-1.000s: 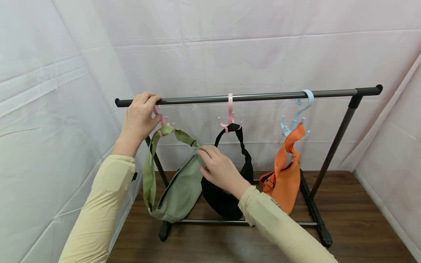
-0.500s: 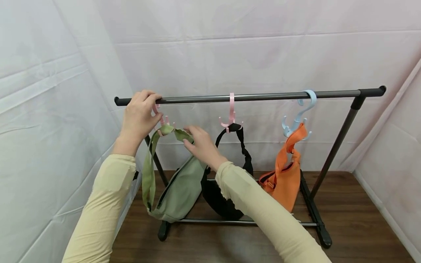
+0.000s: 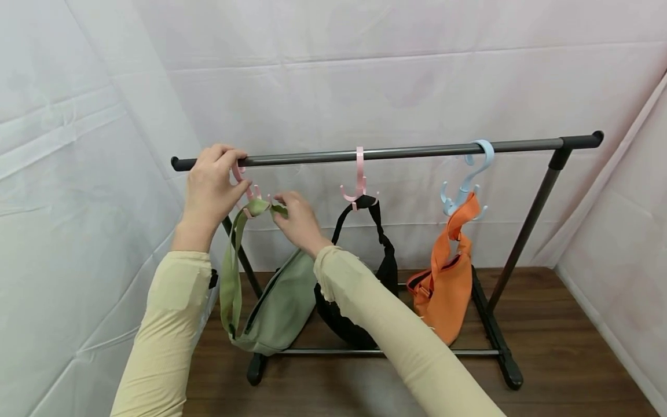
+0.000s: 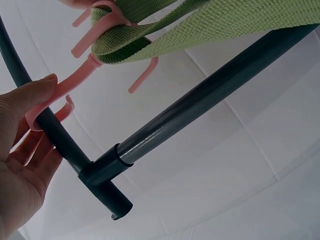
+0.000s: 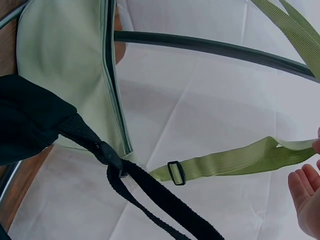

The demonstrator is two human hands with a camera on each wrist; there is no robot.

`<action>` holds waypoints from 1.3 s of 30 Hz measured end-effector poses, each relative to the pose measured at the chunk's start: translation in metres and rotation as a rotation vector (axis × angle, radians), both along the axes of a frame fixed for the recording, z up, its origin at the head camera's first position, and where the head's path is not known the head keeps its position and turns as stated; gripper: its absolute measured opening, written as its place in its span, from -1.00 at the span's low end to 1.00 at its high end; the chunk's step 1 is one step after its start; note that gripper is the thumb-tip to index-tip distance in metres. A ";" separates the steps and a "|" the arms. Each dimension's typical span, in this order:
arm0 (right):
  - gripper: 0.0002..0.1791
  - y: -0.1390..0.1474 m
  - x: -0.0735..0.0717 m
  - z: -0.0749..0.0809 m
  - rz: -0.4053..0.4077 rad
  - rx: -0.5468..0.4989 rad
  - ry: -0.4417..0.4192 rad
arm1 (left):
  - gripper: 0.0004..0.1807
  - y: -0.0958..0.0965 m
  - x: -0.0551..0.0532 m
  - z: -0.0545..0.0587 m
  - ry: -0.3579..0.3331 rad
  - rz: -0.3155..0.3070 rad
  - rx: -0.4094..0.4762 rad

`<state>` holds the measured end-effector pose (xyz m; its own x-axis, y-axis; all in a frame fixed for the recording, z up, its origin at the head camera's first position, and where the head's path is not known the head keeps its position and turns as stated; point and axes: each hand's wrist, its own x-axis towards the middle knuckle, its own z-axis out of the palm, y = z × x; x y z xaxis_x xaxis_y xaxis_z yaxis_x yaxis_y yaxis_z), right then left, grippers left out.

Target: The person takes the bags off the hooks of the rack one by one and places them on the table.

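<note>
At the left end of the black rail, my left hand holds a pink hook against the bar. Its thumb presses on the hook's stem, and the other fingers pass behind the rail. Looped over the hook's prongs is the green strap of a pale green bag, which hangs below, tilted. My right hand pinches that strap just right of the hook; its fingertips are partly out of the right wrist view. A black buckle sits on the strap between bag and hand.
A second pink hook carries a black bag, partly behind my right forearm. Farther right, an orange bag hangs from a blue hook. White cloth walls surround the rack, above a wooden floor.
My right hand has moved up and left along the green strap, from near the bag's top end to beside the hook. The left hand keeps its hold at the rail.
</note>
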<state>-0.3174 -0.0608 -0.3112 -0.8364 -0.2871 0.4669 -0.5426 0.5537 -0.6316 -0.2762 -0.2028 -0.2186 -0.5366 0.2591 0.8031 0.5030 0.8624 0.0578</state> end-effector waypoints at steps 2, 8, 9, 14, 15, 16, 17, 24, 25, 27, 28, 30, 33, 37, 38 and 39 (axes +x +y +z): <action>-0.63 -0.002 -0.001 0.001 -0.001 -0.004 0.001 | -0.61 0.000 0.002 0.000 0.007 -0.003 0.004; -0.71 -0.005 -0.003 0.004 -0.005 -0.009 0.009 | -0.63 -0.002 0.001 0.001 -0.033 -0.009 0.015; -0.73 -0.005 -0.004 0.004 -0.007 -0.005 0.014 | -0.63 -0.002 0.001 0.001 -0.041 -0.009 0.014; -0.82 -0.001 -0.006 0.003 -0.026 0.024 0.051 | -0.63 0.002 0.000 0.003 -0.064 -0.014 0.006; -0.82 0.001 -0.007 0.004 -0.028 0.028 0.061 | -0.62 0.003 -0.001 0.003 -0.064 -0.013 0.005; -0.83 0.003 -0.007 0.004 -0.029 0.031 0.070 | -0.62 0.003 -0.001 0.003 -0.062 -0.012 0.005; -0.83 0.005 -0.008 0.005 -0.025 0.034 0.082 | -0.62 0.003 -0.002 0.003 -0.059 -0.012 0.004; -0.82 0.016 -0.012 0.019 -0.001 0.079 0.307 | -0.63 0.002 -0.003 0.003 -0.038 -0.010 -0.006; -0.82 0.017 -0.012 0.022 -0.003 0.089 0.344 | -0.63 0.002 -0.003 0.003 -0.035 -0.011 -0.009; -0.82 0.018 -0.013 0.025 -0.012 0.108 0.405 | -0.63 0.002 -0.003 0.003 -0.029 -0.012 -0.013; -0.81 0.018 -0.013 0.026 -0.015 0.114 0.428 | -0.62 0.002 -0.004 0.003 -0.025 -0.014 -0.014; -0.81 0.017 -0.012 0.029 -0.023 0.125 0.466 | -0.61 0.001 -0.004 0.003 -0.019 -0.013 -0.013; -0.81 0.015 -0.008 0.034 -0.033 0.133 0.522 | -0.61 0.000 -0.004 0.002 -0.015 -0.008 -0.010; -0.82 0.012 -0.005 0.040 -0.045 0.136 0.599 | -0.63 -0.002 -0.004 0.002 -0.013 0.002 -0.007; -0.83 0.011 -0.004 0.041 -0.046 0.133 0.613 | -0.63 -0.002 -0.004 0.002 -0.012 0.002 -0.006; -0.83 0.011 -0.004 0.042 -0.048 0.132 0.626 | -0.63 -0.002 -0.004 0.002 -0.012 0.004 -0.006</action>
<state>-0.3215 -0.0499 -0.2695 -0.4305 -0.3447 0.8342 -0.7595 0.6376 -0.1285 -0.2801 -0.2052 -0.2164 -0.5470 0.2617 0.7952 0.4990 0.8646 0.0587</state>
